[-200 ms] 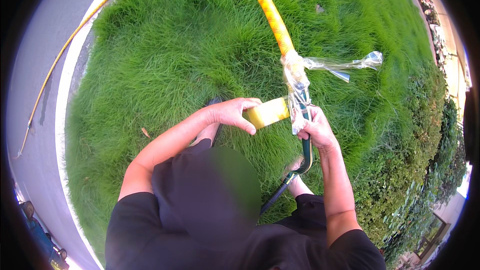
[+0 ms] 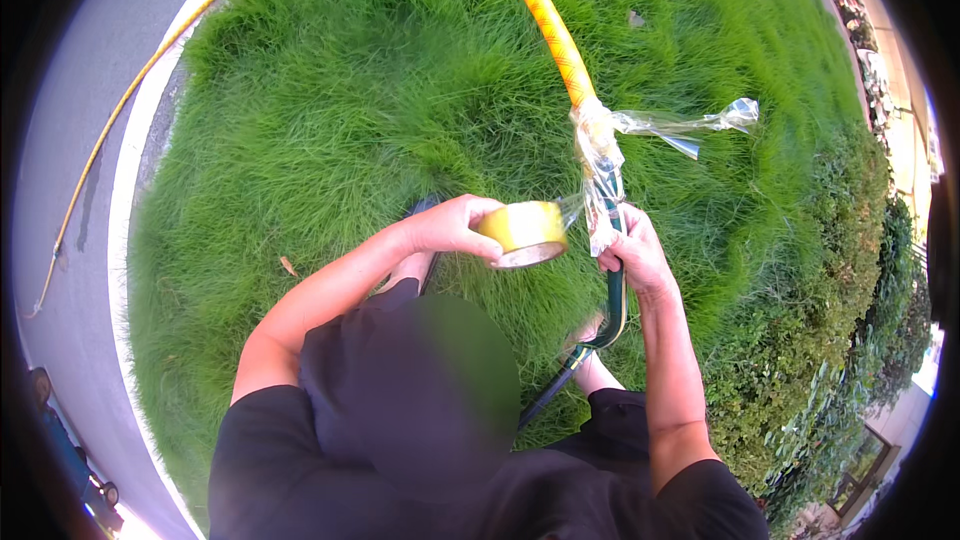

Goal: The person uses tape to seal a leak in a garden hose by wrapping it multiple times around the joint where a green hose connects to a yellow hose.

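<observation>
My left hand [image 2: 452,227] grips a roll of clear yellowish packing tape [image 2: 524,232] by its left side. A short strip of tape runs from the roll to a joint wrapped in crumpled clear tape [image 2: 597,145]. That joint links an orange-yellow hose [image 2: 545,20] above with a dark green hose [image 2: 615,295] below. Just under the wrapping, my right hand [image 2: 634,252] is closed round the green hose. A loose twisted tail of clear tape [image 2: 690,124] sticks out from the joint to the right.
Long green grass [image 2: 330,130] lies under my feet. Leafy shrubs [image 2: 800,360] border it on the right. On the left, a white kerb [image 2: 125,230] edges a grey road [image 2: 75,270], where another yellow hose [image 2: 108,125] runs. A vehicle [image 2: 75,460] stands at lower left.
The tape roll has turned so its round open side shows, and it has tilted in my left hand. The hose joint has shifted slightly right; my right hand keeps its hold.
</observation>
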The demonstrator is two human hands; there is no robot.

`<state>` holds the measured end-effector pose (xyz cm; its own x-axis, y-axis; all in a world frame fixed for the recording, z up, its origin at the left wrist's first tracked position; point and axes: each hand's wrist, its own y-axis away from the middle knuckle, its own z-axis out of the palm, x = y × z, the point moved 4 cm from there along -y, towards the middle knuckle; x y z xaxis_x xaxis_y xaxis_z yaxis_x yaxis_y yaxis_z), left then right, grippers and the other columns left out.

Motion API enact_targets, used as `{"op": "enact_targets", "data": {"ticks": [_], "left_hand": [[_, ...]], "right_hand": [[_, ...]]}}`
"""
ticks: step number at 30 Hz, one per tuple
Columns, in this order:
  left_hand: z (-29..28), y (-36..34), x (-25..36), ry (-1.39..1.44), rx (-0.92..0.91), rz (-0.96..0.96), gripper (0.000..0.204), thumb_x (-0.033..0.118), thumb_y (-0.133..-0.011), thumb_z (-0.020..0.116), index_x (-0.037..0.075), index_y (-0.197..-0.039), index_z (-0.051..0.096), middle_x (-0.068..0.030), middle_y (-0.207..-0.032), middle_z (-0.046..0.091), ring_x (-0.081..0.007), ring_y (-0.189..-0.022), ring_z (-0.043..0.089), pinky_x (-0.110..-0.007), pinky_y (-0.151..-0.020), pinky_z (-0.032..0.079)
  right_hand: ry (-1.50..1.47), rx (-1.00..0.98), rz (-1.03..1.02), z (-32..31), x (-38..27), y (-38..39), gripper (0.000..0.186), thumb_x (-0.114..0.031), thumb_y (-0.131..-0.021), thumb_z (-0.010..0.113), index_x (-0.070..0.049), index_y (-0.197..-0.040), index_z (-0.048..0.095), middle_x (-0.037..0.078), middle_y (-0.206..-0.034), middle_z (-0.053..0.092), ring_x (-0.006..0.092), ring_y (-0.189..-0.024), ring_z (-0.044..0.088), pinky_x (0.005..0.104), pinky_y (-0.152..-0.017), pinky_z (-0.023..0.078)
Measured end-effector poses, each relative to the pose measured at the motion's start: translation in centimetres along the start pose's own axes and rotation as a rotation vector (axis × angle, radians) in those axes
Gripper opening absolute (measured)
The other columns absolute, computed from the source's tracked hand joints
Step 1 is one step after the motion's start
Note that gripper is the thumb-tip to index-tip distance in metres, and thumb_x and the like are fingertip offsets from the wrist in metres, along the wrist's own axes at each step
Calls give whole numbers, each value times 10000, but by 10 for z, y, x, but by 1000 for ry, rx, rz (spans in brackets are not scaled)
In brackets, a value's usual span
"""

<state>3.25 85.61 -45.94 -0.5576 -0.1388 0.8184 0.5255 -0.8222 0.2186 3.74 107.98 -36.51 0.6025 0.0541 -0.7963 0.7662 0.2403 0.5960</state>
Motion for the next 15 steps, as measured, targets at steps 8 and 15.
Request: {"op": "enact_targets", "data": {"ticks": [8, 15], "left_hand": [[-15, 70, 102, -1044, 543, 43, 495, 174, -608, 714, 37, -1058, 559, -132, -977, 598, -274, -921, 586, -373, -827, 456], [-49, 139, 110, -842, 1054, 312, 376, 396, -631, 780, 92, -823, 670, -99, -833, 664, -239, -732, 647, -329, -676, 534]], "right_hand": [[119, -2, 27, -10, 5, -26, 247, -221, -811, 709, -56, -891, 544, -38, -604, 485, 31, -445, 387, 195, -415, 297], [212, 239, -22, -41, 0, -10, 229, -235, -785, 640, -61, -904, 550, -67, -560, 425, 27, -403, 354, 201, -361, 244]]}}
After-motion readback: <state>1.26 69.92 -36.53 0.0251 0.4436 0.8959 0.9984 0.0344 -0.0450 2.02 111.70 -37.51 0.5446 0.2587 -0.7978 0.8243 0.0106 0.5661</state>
